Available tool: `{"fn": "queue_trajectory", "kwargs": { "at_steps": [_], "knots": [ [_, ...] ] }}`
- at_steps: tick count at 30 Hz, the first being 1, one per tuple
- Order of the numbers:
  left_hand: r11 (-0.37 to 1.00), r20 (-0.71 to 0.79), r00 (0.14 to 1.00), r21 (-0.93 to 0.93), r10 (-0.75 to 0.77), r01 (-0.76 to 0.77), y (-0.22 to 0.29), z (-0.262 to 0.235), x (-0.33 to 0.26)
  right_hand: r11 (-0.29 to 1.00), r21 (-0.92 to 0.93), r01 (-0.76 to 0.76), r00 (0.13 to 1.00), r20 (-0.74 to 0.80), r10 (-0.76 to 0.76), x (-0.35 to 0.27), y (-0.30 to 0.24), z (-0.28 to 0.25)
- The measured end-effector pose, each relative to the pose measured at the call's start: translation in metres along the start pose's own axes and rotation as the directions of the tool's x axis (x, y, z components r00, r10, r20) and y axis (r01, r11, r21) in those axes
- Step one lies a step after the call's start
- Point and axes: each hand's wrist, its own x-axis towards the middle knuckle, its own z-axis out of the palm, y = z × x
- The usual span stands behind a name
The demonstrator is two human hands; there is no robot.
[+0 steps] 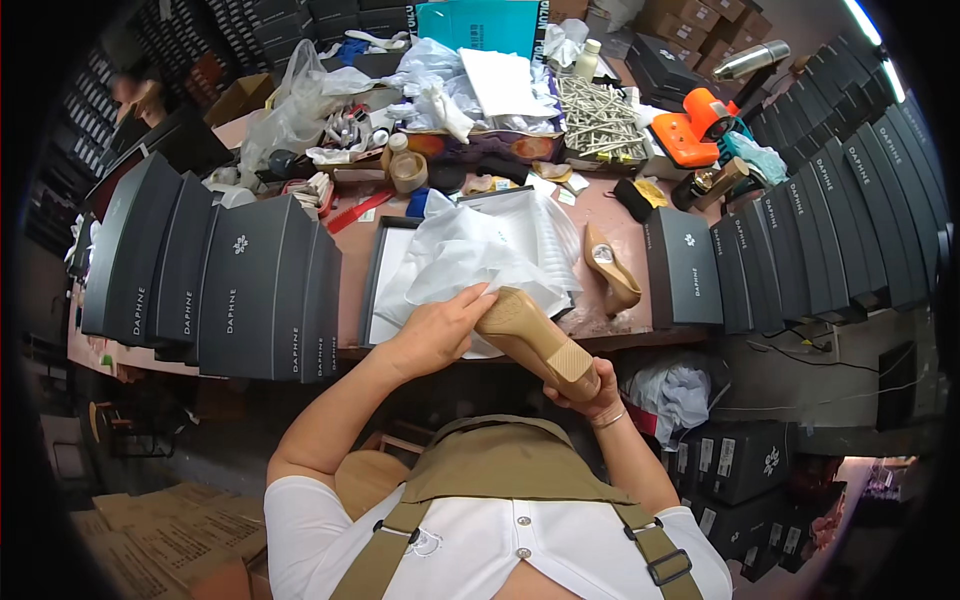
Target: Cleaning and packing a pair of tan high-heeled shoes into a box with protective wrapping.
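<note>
A tan high-heeled shoe [530, 340] is held sole up over the front edge of the table. Around its heel end my right hand [595, 392] is closed, with a bracelet at the wrist. At the toe, my left hand [440, 330] pinches the shoe between thumb and fingers, close against white tissue paper [450, 250]. That tissue lies crumpled in an open dark shoe box [376, 265] just beyond my hands. The matching tan shoe [609, 272], with a pale ornament on its front, rests on the table right of the box.
Dark shoe boxes [255, 280] stand at the left, and a long row of them [840, 220] lines the right. Farther back are a red comb [358, 212], a jar [405, 170], a tray of sticks [600, 120] and an orange device [690, 135]. Another person [145, 100] is at far left.
</note>
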Motion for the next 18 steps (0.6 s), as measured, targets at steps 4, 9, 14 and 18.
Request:
{"fn": "queue_trajectory", "kwargs": {
  "at_steps": [4, 9, 14, 18],
  "knots": [
    [0.999, 0.058, 0.997, -0.004, 0.05, -0.05, 0.027, -0.006, 0.001, 0.997, -0.075, -0.002, 0.998, 0.069, 0.007, -0.006, -0.014, 0.026],
    [0.966, -0.111, 0.968, 0.155, 0.225, -0.207, 0.071, 0.0, 0.003, 0.982, -0.179, 0.059, 0.902, -0.412, -0.129, -0.012, -0.006, 0.097],
    [0.951, -0.076, 0.948, 0.048, 0.308, -0.305, 0.103, 0.003, 0.025, 0.688, -0.705, 0.17, 0.769, -0.341, -0.54, -0.001, 0.019, 0.074],
    [0.889, -0.074, 0.886, 0.013, 0.458, -0.458, 0.109, 0.046, 0.012, 0.558, -0.785, 0.267, 0.658, -0.274, -0.701, -0.017, 0.015, 0.049]
  ]
}}
